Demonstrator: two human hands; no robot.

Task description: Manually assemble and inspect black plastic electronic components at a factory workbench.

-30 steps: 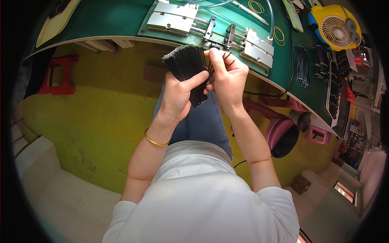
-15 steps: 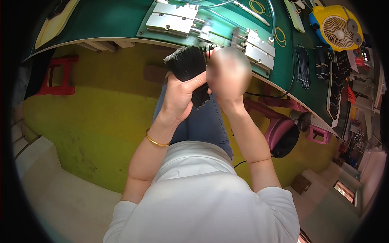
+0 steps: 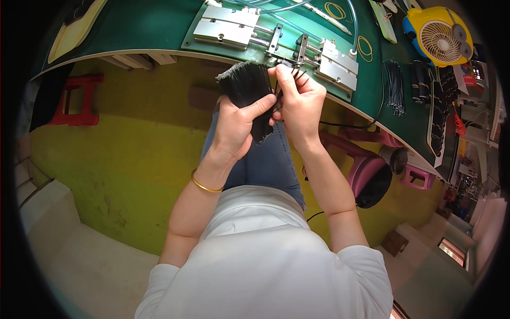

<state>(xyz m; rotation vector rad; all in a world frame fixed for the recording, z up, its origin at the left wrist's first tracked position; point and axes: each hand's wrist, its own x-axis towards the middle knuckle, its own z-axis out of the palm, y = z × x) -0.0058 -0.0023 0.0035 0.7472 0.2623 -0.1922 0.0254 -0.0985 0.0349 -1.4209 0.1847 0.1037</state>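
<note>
My left hand (image 3: pixel 234 125) is wrapped round a thick bundle of short black wires (image 3: pixel 244 82) with pale tips, its thumb lying across them. The bundle is held above my lap, just in front of the bench edge. At its right side my right hand (image 3: pixel 305 109) pinches a few thin black wires (image 3: pixel 302 76), whose ends poke out past the fingers. Beyond the hands sits a metal fixture: a left silver block (image 3: pixel 226 27), a right silver block (image 3: pixel 338 69), and two small dark upright jaws (image 3: pixel 302 47) with a gap between them.
The green bench (image 3: pixel 149 26) carries blue air tubing (image 3: pixel 355 26), yellow rings (image 3: pixel 365 48), another bunch of black wires (image 3: pixel 394 87) and a yellow fan (image 3: pixel 441 40). A red stool (image 3: pixel 79 101) stands at left, a pink chair (image 3: pixel 361 165) at right under the bench.
My right hand, blurred before, now shows sharply beside the bundle with thin wires in its fingers. The fixture's jaws, smeared earlier, look still. My left hand keeps its hold.
</note>
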